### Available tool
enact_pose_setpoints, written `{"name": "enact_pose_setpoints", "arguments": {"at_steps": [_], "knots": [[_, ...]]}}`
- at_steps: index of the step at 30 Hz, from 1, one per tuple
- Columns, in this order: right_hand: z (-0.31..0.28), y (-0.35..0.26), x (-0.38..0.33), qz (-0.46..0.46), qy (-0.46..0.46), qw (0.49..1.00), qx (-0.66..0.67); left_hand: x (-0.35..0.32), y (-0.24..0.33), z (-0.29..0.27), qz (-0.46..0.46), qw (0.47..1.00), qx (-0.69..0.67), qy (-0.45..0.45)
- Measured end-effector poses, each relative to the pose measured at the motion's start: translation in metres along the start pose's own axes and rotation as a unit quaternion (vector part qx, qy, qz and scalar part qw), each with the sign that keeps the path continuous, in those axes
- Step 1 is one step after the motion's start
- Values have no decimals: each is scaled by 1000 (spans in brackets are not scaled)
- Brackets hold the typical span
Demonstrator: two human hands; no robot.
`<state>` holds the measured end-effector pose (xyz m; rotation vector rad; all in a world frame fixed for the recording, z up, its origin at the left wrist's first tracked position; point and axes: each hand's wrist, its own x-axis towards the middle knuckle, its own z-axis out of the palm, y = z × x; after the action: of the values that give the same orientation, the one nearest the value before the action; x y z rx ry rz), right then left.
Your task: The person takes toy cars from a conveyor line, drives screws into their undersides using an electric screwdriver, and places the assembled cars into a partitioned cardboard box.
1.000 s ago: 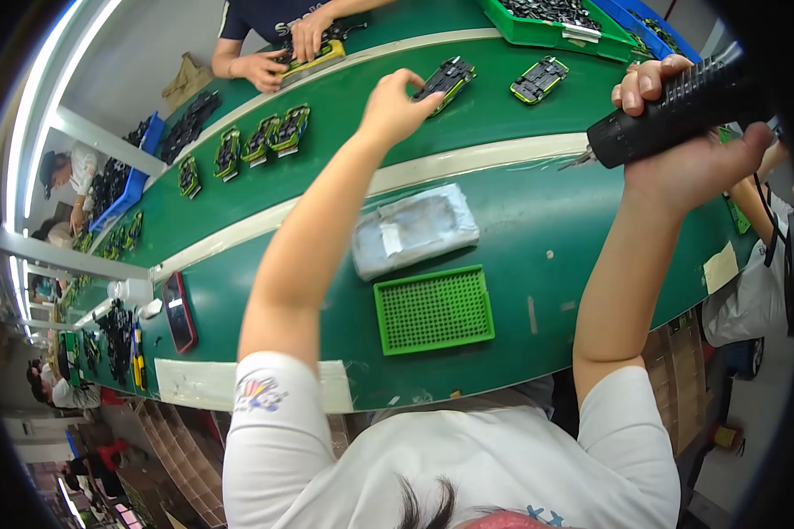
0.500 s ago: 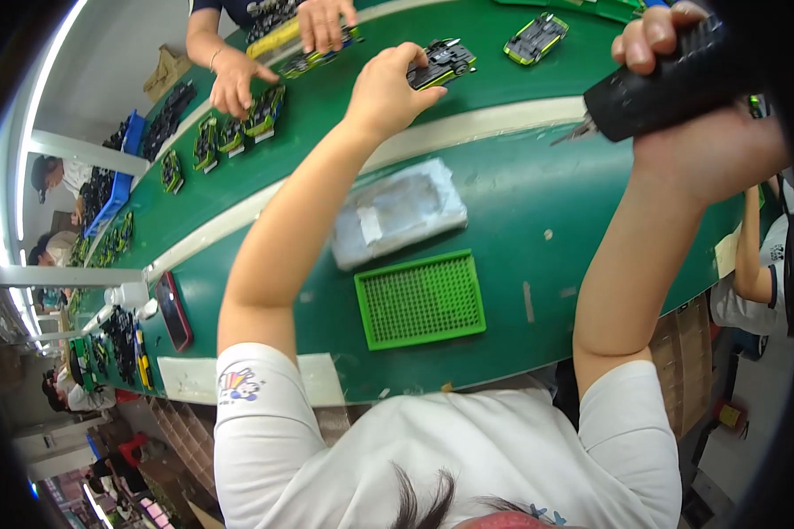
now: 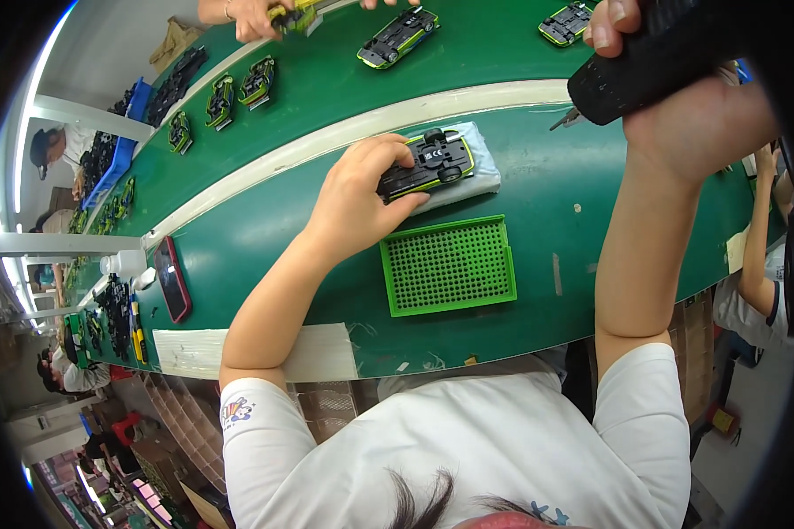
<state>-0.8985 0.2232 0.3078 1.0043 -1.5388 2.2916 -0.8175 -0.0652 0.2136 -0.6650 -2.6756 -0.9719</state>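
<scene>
My left hand [image 3: 359, 196] grips a toy car [image 3: 437, 164] that lies wheels up, its black underside showing and green bodywork at the edge. Beneath the car is a pale wrapped pad [image 3: 479, 167], partly covered by it. My right hand [image 3: 679, 123] is wrapped round a black power screwdriver [image 3: 635, 75], held up at the right with its thin bit [image 3: 566, 120] pointing left, clear of the car. Just nearer than the pad lies a green perforated tray [image 3: 451, 312].
Beyond the pale strip [image 3: 326, 134] sit more upturned toy cars [image 3: 399, 38]. A co-worker's hand [image 3: 249, 16] holds a yellow-green part at the far edge. A phone [image 3: 172, 279] lies at left, with a white sheet [image 3: 313, 351] along the near edge.
My left hand has brought the toy car nearer, from over the far strip onto the pad. The screwdriver has shifted slightly left. Cars across the strip have moved, and the co-worker's hands have drawn back.
</scene>
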Motion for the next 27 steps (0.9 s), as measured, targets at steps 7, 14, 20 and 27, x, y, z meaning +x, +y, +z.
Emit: {"name": "enact_pose_setpoints", "arguments": {"at_steps": [7,14,20,27], "knots": [[46,31,-1,47,-1,998,-38,-6,-10,-7,62,998,26,10],[57,75,-27,326,-28,890,-317,-15,-34,-5,-218,907,-343,109],[55,88,-40,376,-74,864,-328,-14,-30,9,-233,927,-287,64],[56,89,-42,387,-93,835,-380,-11,-30,11,-249,918,-301,67]]}}
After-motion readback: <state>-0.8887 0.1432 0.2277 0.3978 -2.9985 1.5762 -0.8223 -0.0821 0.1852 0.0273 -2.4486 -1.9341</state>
